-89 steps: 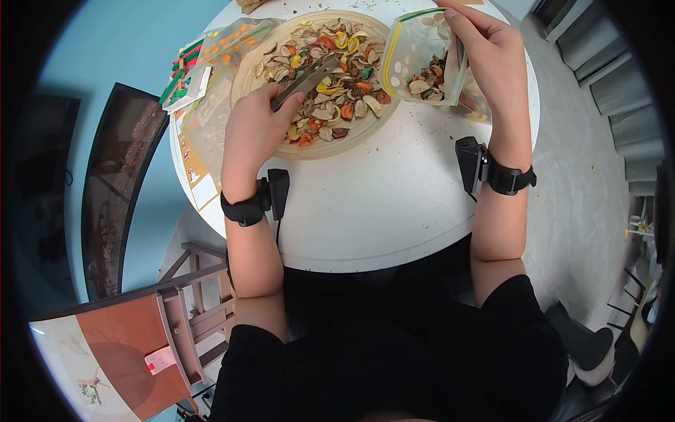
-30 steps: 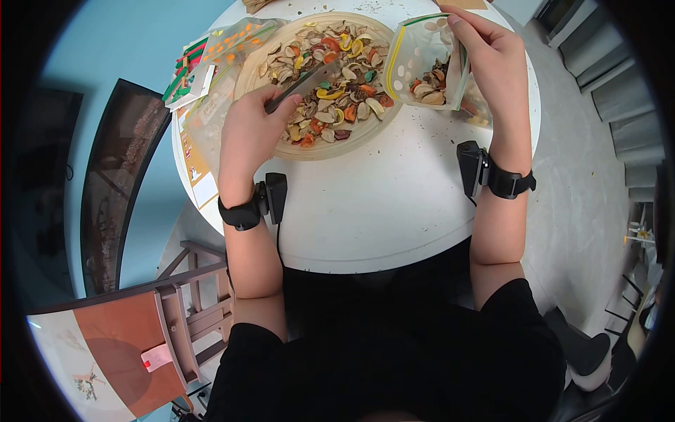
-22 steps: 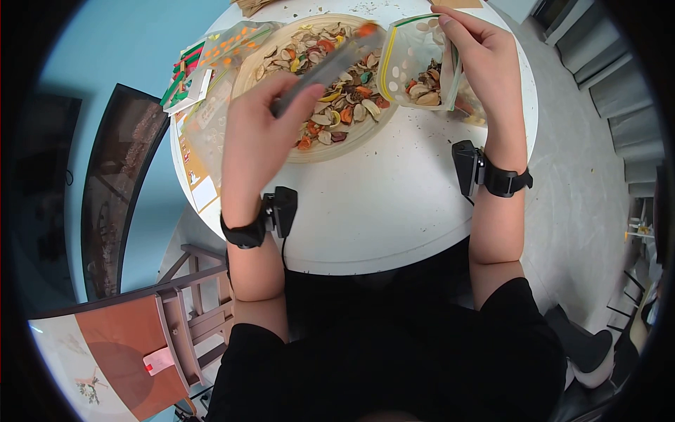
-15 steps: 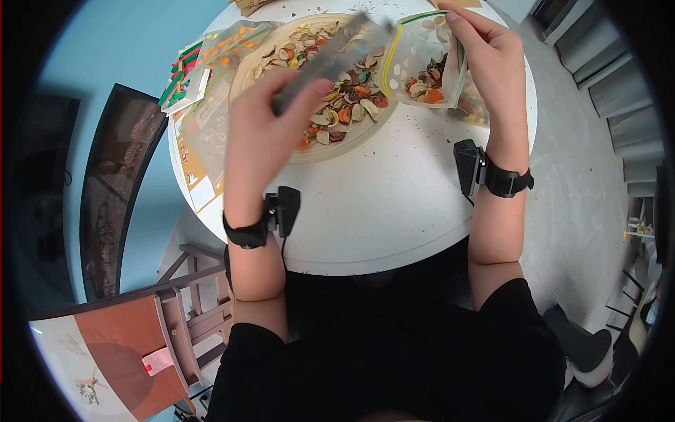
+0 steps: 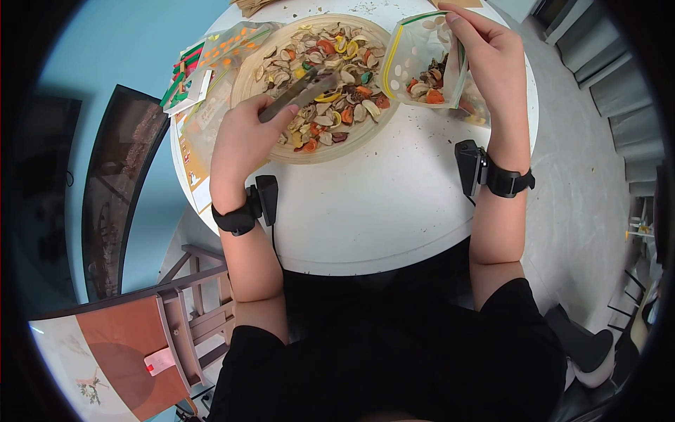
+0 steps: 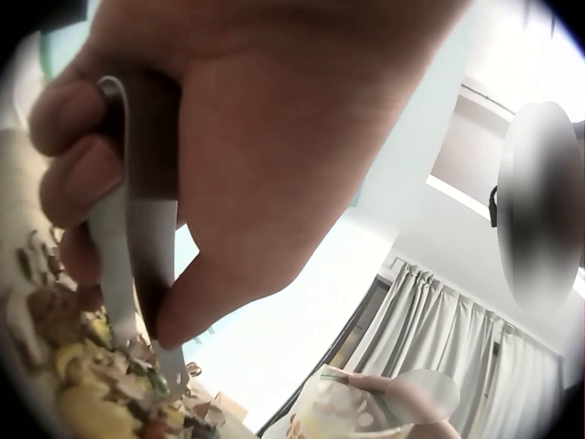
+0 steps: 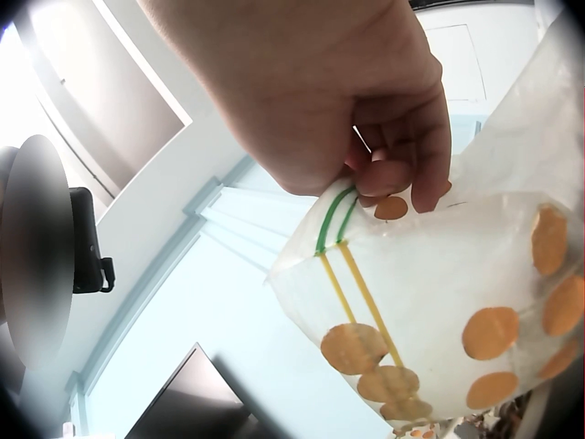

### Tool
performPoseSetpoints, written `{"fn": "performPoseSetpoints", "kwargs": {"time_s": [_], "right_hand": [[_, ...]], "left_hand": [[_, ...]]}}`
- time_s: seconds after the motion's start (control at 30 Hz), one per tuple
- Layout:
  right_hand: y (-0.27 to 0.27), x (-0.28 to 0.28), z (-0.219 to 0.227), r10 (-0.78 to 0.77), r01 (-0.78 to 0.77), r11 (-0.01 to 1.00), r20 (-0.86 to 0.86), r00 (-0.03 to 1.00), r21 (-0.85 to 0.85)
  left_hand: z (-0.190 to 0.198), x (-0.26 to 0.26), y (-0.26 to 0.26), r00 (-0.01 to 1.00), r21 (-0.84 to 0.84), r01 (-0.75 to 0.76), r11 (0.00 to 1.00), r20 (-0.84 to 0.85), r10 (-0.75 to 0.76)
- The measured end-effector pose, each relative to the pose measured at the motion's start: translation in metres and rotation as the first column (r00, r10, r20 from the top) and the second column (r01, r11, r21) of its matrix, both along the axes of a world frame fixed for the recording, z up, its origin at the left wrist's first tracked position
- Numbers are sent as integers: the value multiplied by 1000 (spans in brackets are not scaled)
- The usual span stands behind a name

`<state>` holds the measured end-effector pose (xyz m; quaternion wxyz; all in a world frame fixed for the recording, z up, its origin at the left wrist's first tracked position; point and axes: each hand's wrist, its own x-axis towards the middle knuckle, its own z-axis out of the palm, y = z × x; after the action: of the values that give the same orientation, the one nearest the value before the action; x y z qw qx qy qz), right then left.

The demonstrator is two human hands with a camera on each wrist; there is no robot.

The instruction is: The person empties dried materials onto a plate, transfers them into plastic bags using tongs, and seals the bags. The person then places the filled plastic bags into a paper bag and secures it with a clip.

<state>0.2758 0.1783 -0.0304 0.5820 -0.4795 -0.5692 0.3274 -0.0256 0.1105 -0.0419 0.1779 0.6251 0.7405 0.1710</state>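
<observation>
Your L hand (image 5: pixel 242 141) holds the metal tongs (image 5: pixel 288 95), w/ your fingers curled round them & your thumb on one side. The two arms of the tongs are a bit apart. Their tips are down by the dry petals (image 5: pixel 360 111); can't tell if they pinch one. The petals lie all over a big round tray (image 5: pixel 316 157), mostly pale tan, w/ red, orange, yellow & green bits mixed in.

Your R hand (image 5: pixel 489 53) pinches the top edge of a zip bag (image 5: pixel 415 60) b/w thumb & fingers. The bag is see-thru w/ pale dots, has yellow & green strips, & is just beside the tray on the R. Some petals are in the bottom of it, incl. an orange one.

On the L of the tray is a 2nd bag (image 5: pixel 239 41) w/ orange spots, & near it a white box (image 5: pixel 193 97) w/ green & red things. Brown paper (image 5: pixel 253 7) is at the far edge of the white table (image 5: pixel 373 211). Grey curtains (image 5: pixel 598 63) hang off to your R.
</observation>
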Motion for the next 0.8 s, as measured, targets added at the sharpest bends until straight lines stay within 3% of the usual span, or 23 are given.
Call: {"fn": "performPoseSetpoints", "kwargs": {"time_s": [0.1, 0.2, 0.3, 0.4, 0.7, 0.8], "right_hand": [[-1, 0, 1, 8, -8, 1000, 5, 1000, -22], [-6, -7, 7, -34, 34, 998, -8, 999, -44], [-5, -6, 7, -29, 29, 999, -4, 1000, -42], [-4, -5, 4, -12, 12, 1000, -17, 1000, -26], [-8, -4, 4, -5, 3, 999, 43, 999, 48], [0, 0, 0, 8, -7, 1000, 9, 1000, -18]], "left_hand": [[4, 9, -5, 999, -16, 29, 999, -24, -30], [-6, 10, -4, 998, 106, 59, 993, 15, -61], [-15, 8, 1, 998, 149, 45, 988, -56, -37], [-14, 4, 4, 998, 114, 34, 993, -47, -28], [-9, 4, 2, 996, 133, -32, 991, 88, 20], [3, 9, -2, 984, 169, -12, 985, 179, -19]]}}
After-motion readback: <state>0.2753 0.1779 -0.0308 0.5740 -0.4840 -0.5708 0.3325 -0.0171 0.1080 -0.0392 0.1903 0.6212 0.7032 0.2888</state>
